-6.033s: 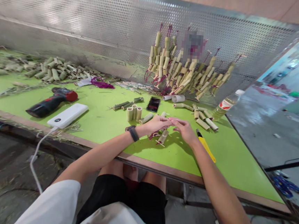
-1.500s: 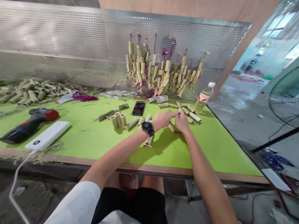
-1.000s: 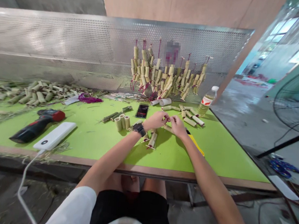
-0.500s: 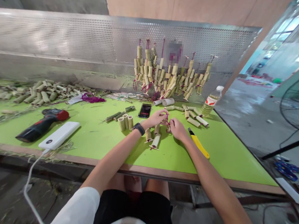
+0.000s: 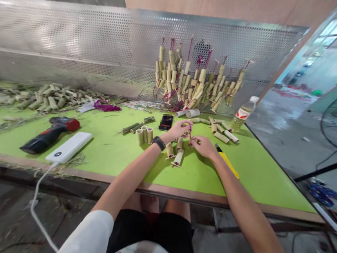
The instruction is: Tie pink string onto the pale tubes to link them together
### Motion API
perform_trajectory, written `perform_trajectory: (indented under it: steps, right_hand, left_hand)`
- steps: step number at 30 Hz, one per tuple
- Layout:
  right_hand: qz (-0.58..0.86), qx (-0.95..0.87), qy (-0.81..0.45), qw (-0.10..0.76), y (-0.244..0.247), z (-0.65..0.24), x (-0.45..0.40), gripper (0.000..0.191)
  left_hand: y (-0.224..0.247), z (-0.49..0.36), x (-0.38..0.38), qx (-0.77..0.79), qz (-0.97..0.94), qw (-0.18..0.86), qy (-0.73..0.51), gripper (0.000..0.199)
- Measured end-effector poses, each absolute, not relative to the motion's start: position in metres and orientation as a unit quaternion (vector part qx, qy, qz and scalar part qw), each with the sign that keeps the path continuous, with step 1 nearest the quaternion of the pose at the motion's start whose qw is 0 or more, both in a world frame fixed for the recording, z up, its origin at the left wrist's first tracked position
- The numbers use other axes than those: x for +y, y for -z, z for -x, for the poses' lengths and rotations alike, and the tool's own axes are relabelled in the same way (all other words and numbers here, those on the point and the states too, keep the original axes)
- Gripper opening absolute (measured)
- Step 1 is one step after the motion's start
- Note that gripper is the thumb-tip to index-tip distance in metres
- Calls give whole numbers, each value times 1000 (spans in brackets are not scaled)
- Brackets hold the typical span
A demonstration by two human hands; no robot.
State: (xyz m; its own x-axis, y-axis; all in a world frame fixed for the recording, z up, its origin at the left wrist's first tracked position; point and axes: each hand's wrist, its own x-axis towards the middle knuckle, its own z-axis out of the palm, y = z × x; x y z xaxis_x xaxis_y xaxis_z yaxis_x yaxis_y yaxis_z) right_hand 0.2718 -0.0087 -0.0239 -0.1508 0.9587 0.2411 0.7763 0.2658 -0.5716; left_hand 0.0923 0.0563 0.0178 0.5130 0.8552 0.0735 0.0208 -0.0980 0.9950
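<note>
Thin purple cord [image 5: 190, 130]: one length, held above the green-topped table [image 5: 264, 178], between its near and far edges. Left hand [image 5: 180, 130]: fingers closed on the cord's upper part. Right hand [image 5: 201, 145]: fingertips pinching lower down. Pale bamboo tubes with small cross-sticks [image 5: 178, 157]: toward the near edge. Yellow utility knife with black tip [image 5: 228, 163]: right of the hands. Clear capped bottle [image 5: 244, 114]: by the far right corner.

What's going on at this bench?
Someone has a purple cord running between two bare hands: left hand gripping higher, right hand lower. Bamboo tubes lie on the green table near the hands, a yellow knife beside the right forearm. Strung bamboo hangs against the metal mesh behind.
</note>
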Motion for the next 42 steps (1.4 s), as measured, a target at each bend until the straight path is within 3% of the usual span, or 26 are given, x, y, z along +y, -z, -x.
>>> perform_trajectory:
  steps: [6, 19, 31, 37, 42]
  right_hand:
    - [587, -750, -128, 276, 27, -278, -8, 29]
    - [645, -724, -29, 243, 20, -285, -2, 38]
    - [639, -689, -42, 338, 18, -298, -1, 34]
    - [674, -704, -67, 214, 23, -292, 1, 34]
    - [678, -696, -75, 225, 25, -289, 1, 32]
  left_hand:
    - [-32, -69, 62, 384, -679, 553, -294, 14]
    - [-24, -71, 75, 309, -457, 784, -284, 41]
    - [-22, -66, 74, 334, -494, 762, -252, 36]
    - [-24, -64, 72, 329, -484, 763, -275, 7]
    - [-21, -65, 74, 292, -506, 747, -319, 17]
